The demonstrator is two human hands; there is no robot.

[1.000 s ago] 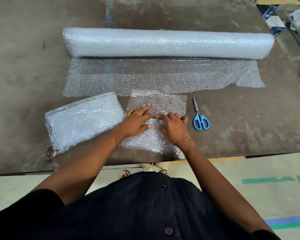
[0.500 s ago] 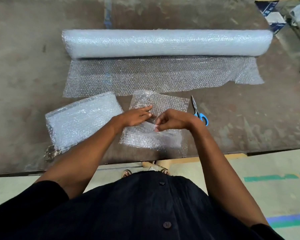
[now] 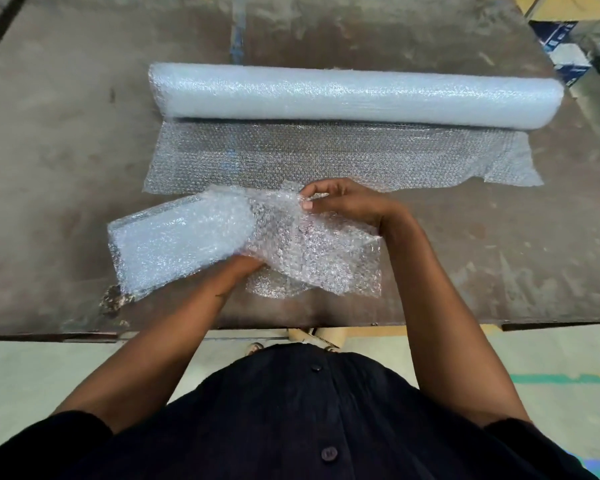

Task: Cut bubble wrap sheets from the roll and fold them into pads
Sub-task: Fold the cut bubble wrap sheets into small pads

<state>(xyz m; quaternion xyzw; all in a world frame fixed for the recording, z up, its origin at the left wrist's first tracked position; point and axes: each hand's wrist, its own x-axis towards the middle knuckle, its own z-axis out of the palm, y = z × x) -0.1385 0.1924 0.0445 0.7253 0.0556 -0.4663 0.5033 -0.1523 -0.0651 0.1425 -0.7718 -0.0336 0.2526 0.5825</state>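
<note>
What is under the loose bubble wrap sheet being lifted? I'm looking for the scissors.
Through the sheet the brown table shows, and the left hand reaches beneath its edge while the right hand pinches the top. No scissors are visible; the arm may cover them.

Soft, even overhead light; glare glints off the bubble wrap roll [image 3: 354, 98]. Wide-angle bending curves the edges; slight softness throughout.

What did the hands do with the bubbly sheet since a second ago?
Both hands stopped pressing the small clear bubble wrap sheet flat. The right hand pinched its far edge and lifted it; the left hand slid beneath. The long bubble wrap roll and folded white pad stayed put.
</note>
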